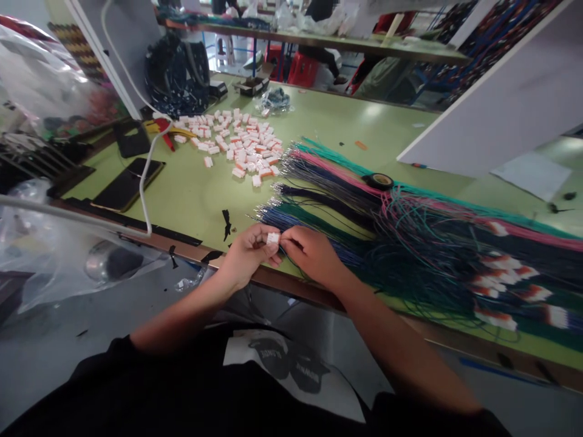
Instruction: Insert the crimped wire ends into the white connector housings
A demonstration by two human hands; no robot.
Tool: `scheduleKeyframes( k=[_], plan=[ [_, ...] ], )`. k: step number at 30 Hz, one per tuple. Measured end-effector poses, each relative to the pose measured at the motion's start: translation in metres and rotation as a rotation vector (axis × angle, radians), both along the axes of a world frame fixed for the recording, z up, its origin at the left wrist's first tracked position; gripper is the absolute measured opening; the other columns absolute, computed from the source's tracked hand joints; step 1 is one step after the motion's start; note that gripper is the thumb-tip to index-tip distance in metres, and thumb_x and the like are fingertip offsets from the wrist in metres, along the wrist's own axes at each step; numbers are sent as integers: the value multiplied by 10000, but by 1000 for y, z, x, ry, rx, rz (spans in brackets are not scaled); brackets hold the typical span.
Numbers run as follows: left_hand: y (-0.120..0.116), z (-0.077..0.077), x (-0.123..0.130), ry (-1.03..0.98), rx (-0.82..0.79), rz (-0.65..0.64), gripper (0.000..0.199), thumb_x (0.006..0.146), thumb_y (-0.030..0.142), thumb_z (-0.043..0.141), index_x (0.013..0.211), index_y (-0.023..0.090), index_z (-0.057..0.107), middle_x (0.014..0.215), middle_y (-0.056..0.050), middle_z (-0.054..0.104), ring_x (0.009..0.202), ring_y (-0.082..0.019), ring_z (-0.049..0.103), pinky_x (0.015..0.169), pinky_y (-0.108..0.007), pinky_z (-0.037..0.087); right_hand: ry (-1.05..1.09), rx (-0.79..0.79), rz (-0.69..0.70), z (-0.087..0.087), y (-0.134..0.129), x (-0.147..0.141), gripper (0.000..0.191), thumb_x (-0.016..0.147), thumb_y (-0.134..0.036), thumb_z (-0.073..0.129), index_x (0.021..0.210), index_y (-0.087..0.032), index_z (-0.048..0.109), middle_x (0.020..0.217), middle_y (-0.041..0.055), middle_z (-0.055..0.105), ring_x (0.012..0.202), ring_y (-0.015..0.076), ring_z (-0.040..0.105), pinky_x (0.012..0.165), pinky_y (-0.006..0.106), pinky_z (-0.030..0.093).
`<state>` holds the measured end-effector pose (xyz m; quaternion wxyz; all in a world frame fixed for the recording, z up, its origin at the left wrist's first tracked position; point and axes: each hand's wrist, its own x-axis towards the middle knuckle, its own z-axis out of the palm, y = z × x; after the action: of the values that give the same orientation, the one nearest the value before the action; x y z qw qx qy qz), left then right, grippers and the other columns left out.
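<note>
Between the thumb and fingers of my left hand point(248, 255) is a small white connector housing point(272, 238), held just above the table's front edge. My right hand point(310, 249) is closed in a pinch right beside the housing, its fingertips at the housing's right side. What the pinch holds is too small to make out, though a dark wire seems to run there. Just beyond both hands lie bundles of blue wires point(291, 226) and black wires point(319, 197), their metal-tipped ends pointing left. A pile of loose white and orange connector housings point(246, 142) lies farther back.
Pink wires point(328, 167) and teal wires point(337, 154) stretch right, with a roll of black tape point(379, 181) on them. Finished-looking wired connectors point(501, 273) lie at right. On the left are a phone point(129, 184), red-yellow pliers point(164, 132) and a white cable point(144, 182) crossing the edge.
</note>
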<state>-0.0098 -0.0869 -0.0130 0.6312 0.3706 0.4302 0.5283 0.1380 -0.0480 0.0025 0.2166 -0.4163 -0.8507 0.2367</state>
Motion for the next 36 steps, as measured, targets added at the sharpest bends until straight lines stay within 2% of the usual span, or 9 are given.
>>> scheduleKeyframes(
  k=[4,5,9,14,21,26,28,32,36],
  plan=[
    [-1,5,-2,7,20,-98,184,709,181,687,838,159,558,567,51,580,466,-78,575,473,-195,483,-40,-108,79,19,24,18,219,831,-285,457,741,-190,633,683,3,640,632,125,538,599,238,377],
    [-1,7,-2,10,35,-125,176,716,175,677,845,161,559,563,51,582,464,-79,579,471,-194,483,-69,-90,38,25,36,27,228,832,-295,456,756,-190,643,683,7,642,633,132,540,598,245,379],
    [5,11,3,17,93,-217,201,712,161,676,879,160,564,558,57,586,470,-80,588,489,-197,494,-314,242,-431,34,94,62,239,797,-178,441,645,-179,626,709,80,646,699,191,550,637,299,368],
    [10,3,12,-43,45,-266,237,694,234,706,860,152,557,518,61,568,445,-89,577,436,-194,464,-530,172,-549,9,131,69,192,747,-114,479,733,-174,661,937,130,671,859,234,574,692,317,394],
    [7,-1,11,-76,-15,-281,279,673,268,740,845,151,554,495,62,570,416,-82,558,421,-187,446,-448,229,-621,3,133,76,193,759,-154,462,753,-180,653,905,120,668,861,235,582,721,325,420],
    [12,-5,11,-193,-48,-192,270,656,247,757,830,144,578,558,53,581,458,-75,578,448,-181,466,-17,258,-902,9,133,87,280,774,-188,381,897,-161,631,803,88,654,729,200,573,664,314,433],
    [14,-7,10,-244,-62,-157,255,653,227,757,818,140,583,582,46,588,482,-74,590,466,-176,474,62,204,-801,13,127,82,273,775,-229,404,901,-170,639,756,62,648,674,184,561,621,299,424],
    [16,-8,10,-288,-98,-145,228,655,187,747,808,135,586,597,41,592,492,-70,593,479,-170,477,-171,204,-444,24,108,70,176,754,-267,503,760,-208,668,758,56,664,716,198,578,652,307,408],
    [16,-7,10,-294,-114,-147,189,685,161,722,814,135,587,589,40,584,488,-65,586,482,-165,472,-276,377,-716,36,97,67,223,786,-212,450,745,-178,667,802,121,669,758,234,585,654,335,393]
  ],
)
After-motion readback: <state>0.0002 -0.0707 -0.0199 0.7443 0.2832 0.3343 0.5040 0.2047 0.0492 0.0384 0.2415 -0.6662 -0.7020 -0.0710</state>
